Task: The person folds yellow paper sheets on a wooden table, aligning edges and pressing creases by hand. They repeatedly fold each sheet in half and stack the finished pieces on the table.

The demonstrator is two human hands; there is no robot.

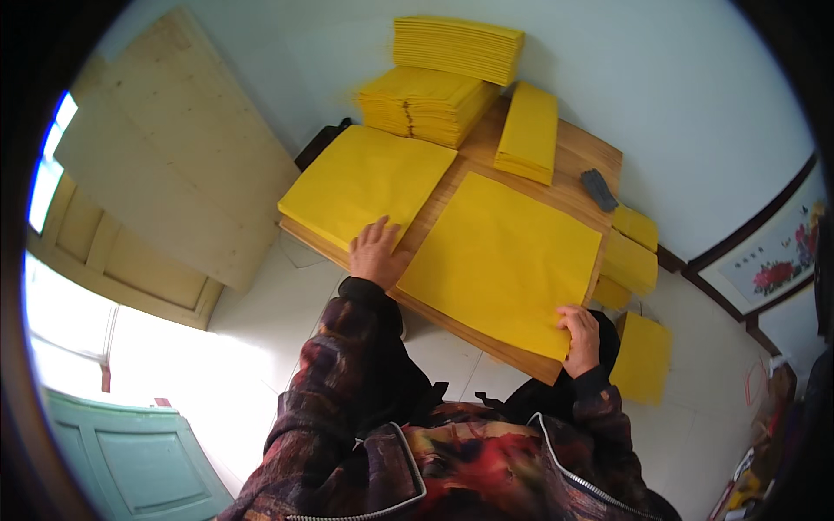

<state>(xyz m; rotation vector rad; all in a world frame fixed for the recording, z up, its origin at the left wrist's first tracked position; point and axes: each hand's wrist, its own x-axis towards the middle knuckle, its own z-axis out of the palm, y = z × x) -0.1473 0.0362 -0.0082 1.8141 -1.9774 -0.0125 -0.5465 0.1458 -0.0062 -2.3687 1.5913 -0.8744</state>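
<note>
A large yellow sheet of paper (504,260) lies flat on the wooden table (452,334) in front of me. My right hand (580,337) is at its near right corner, fingers curled over the edge and closed on it. To the left is a squared stack of yellow paper sheets (369,178). My left hand (375,252) rests on that stack's near right edge, fingers outstretched and apart, holding nothing. Whether more sheets lie under the one in front of me cannot be made out.
Folded yellow paper is piled in a tied bundle (421,108), an upper pile (458,48) and a narrow stack (528,130). A dark grey object (598,189) lies at the table's right. More yellow stacks (641,356) stand beyond it. A wooden board (174,156) leans left.
</note>
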